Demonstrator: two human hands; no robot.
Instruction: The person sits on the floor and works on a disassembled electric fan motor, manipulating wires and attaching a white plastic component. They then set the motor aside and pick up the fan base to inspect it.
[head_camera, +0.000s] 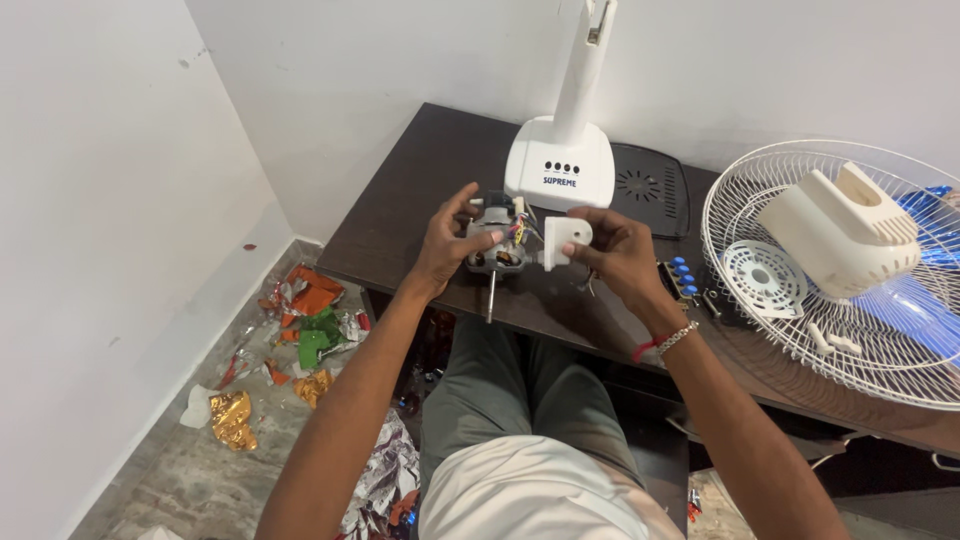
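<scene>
Above a dark table (420, 190), the left hand (447, 245) is clamped around a fan motor (493, 243), its shaft pointing down toward the near edge. The right hand (618, 252) pinches a white bracket (563, 240) just right of the motor. The fan base (559, 165) stands beyond; a wire guard (780, 320) lies far right.

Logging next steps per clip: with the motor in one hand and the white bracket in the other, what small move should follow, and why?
Probably bring the white bracket in the right hand against the fan motor held by the left hand: the two parts sit side by side, almost touching, with the motor's wires between them.
</scene>
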